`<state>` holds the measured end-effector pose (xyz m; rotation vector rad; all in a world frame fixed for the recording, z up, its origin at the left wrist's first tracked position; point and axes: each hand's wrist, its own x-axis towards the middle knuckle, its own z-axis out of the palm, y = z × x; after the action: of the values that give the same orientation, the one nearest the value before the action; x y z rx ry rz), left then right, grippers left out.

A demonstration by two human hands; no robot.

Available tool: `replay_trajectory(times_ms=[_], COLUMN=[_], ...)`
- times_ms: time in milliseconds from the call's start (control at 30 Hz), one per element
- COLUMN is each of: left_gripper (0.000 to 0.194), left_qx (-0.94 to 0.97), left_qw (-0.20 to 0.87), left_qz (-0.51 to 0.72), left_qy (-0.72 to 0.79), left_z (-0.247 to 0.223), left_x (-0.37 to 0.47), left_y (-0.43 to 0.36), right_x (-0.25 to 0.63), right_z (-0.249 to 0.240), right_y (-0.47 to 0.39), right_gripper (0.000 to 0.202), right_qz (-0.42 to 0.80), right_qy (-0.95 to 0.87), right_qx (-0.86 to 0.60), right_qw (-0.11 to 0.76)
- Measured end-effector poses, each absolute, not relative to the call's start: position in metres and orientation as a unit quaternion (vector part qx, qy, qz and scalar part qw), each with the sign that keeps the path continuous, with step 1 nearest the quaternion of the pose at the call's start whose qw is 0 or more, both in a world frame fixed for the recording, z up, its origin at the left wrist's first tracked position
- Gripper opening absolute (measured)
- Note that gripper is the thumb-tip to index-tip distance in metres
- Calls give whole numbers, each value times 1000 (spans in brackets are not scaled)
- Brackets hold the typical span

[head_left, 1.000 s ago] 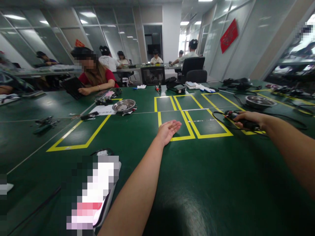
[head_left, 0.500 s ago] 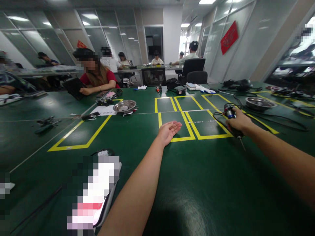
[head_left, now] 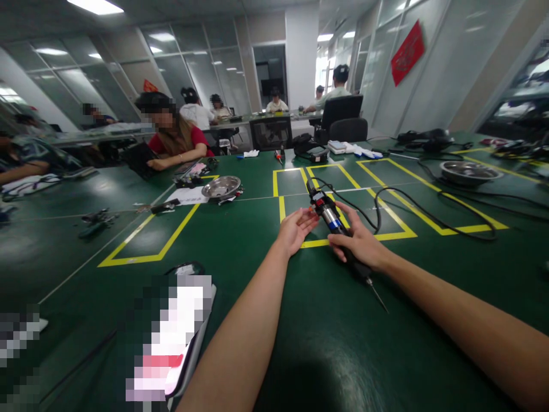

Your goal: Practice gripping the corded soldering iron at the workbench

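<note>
An electric screwdriver [head_left: 331, 218] is in my right hand [head_left: 363, 245], fingers wrapped round its dark grip. Its long thin bit [head_left: 379, 294] points down toward me and to the right. A black cord [head_left: 378, 209] leaves the tool's far end and loops off to the right. My left hand [head_left: 295, 232] is palm up with fingers apart, its fingertips right beside the screwdriver's far end. Whether they touch it I cannot tell. Below both hands, the green table [head_left: 317, 320] carries yellow tape outlines [head_left: 281, 209].
Metal bowls stand left [head_left: 221, 187] and right [head_left: 469, 171]. A phone [head_left: 180, 337] with a blurred screen lies beside my left forearm. White gloves [head_left: 364, 151] and a black bag [head_left: 306, 147] are at the back. A person in red [head_left: 197, 140] sits at the left, holding a dark tablet-like object.
My right hand has brought the electric screwdriver leftward and nearer, up to my left hand. The cord now stretches further across the table. The left hand has hardly moved, its fingers curling slightly.
</note>
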<state>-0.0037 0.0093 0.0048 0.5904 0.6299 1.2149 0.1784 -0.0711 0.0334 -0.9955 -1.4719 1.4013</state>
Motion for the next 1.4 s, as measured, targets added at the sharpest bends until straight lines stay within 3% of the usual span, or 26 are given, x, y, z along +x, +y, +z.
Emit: replay_trajectory(times_ms=[233,1400], left_gripper=[14,8], left_qx=[331,307], left_qw=[717,724], left_qz=[535,540], left_qy=[299,300], left_z=[5,6], left_x=[4,3], left_y=[7,6], right_x=[177,179], right_z=[18,20], right_y=[-72,-75], right_gripper=[99,116], right_qz=[619,631], right_qy=[-536,-500], right_qx=[-357,-371], right_qw=[449,462])
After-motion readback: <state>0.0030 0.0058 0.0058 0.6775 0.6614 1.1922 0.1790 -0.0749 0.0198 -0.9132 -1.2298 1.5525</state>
